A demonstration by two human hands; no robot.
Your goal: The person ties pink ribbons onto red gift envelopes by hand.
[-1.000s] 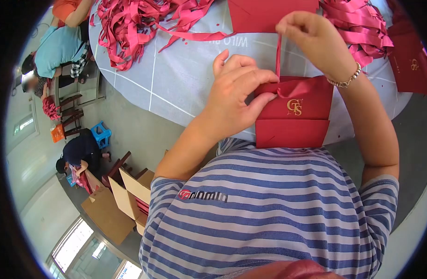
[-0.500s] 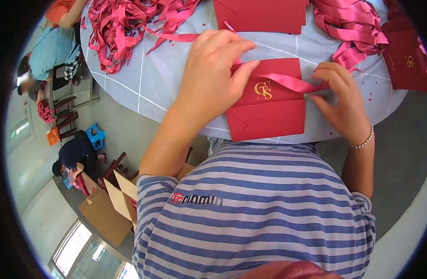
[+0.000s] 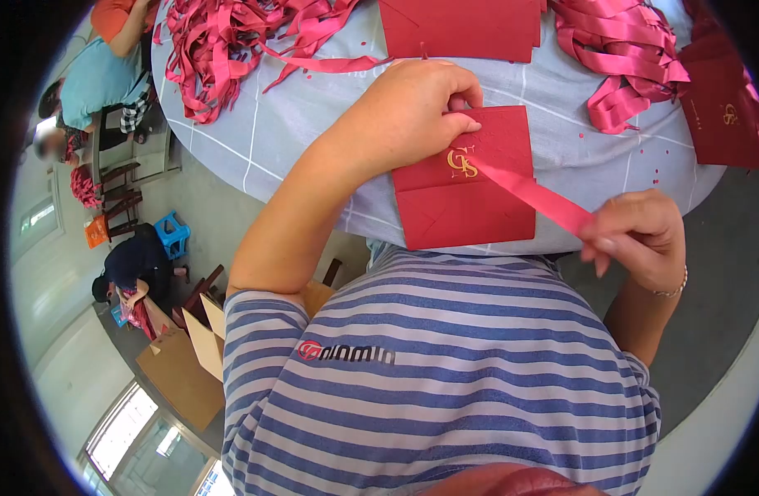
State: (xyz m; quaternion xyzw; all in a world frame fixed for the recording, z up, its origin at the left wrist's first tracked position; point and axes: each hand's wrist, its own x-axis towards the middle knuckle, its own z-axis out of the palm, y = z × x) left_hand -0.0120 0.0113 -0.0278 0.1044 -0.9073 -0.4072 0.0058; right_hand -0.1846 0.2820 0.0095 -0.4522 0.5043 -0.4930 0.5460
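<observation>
A flat red paper bag (image 3: 503,149) with gold lettering lies near the table's front edge, its folded end toward me. My left hand (image 3: 421,107) rests over its upper left part, fingers curled and thumb close to them. What those fingers grip is hidden. From the bag's face by the lettering, a pink-red ribbon (image 3: 537,202) runs taut down to the right. My right hand (image 3: 640,236) pinches the ribbon's other stretch beyond the bag's right side, past the table edge.
Heaped ribbons (image 3: 206,58) lie at the far left, more ribbons (image 3: 623,54) at the far right. A stack of red bags (image 3: 462,29) sits ahead, other bags (image 3: 718,116) at right. People (image 3: 140,264), a blue stool (image 3: 173,236) and cardboard boxes (image 3: 177,376) are on the left.
My right hand has moved down and right, drawing the ribbon taut. My left hand has shifted right and lower over the bag, its fingers now curled in.
</observation>
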